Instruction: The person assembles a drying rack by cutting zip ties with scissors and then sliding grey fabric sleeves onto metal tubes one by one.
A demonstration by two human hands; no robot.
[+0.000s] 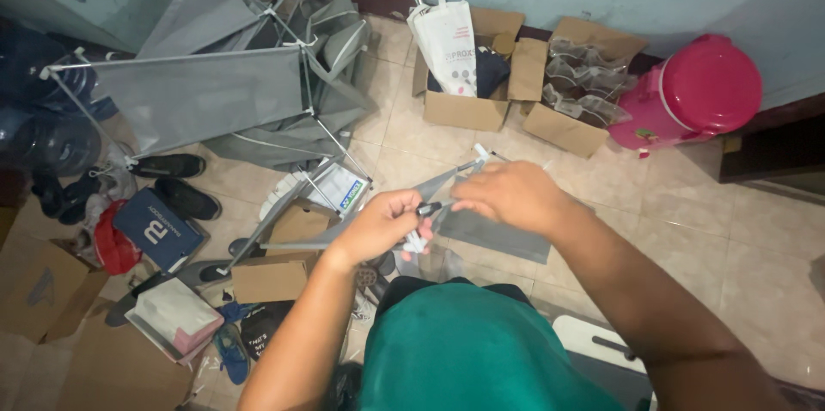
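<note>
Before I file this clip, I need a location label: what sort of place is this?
Probably a home storage corner: beige tiled floor, open cardboard boxes, black shoes beside a grey fabric rack.

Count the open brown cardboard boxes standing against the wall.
2. One open brown cardboard box holds a white bag; the other, right of it, holds clear plastic pieces. Flattened cardboard lies lower left; more may be hidden.

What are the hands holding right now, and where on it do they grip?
Both hands hold a grey metal rod with grey fabric hanging from it. The left hand pinches a small dark-and-white fitting on the rod; the right hand closes over the rod just beyond it.
</note>
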